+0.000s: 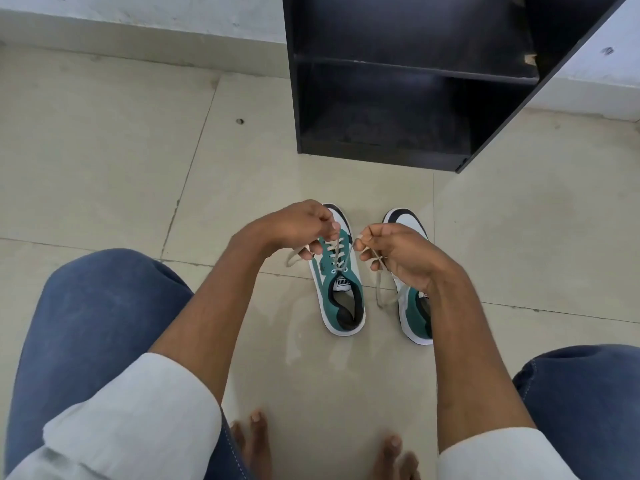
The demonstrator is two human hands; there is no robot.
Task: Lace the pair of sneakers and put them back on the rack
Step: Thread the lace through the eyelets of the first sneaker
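The left sneaker (pixel 341 282) lies on the floor just below and between both grips, toe toward the rack (pixel 408 81). Left hand (pixel 294 226) and right hand (pixel 398 254) each pinch a lace end (pixel 382 292), closed tight, pulling outward across its length.

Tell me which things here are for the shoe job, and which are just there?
For the job:
green-and-white sneaker being laced
second green-and-white sneaker
beige flat shoelace
black wooden shoe rack
left hand
right hand

Just there:
beige tiled floor
white wall
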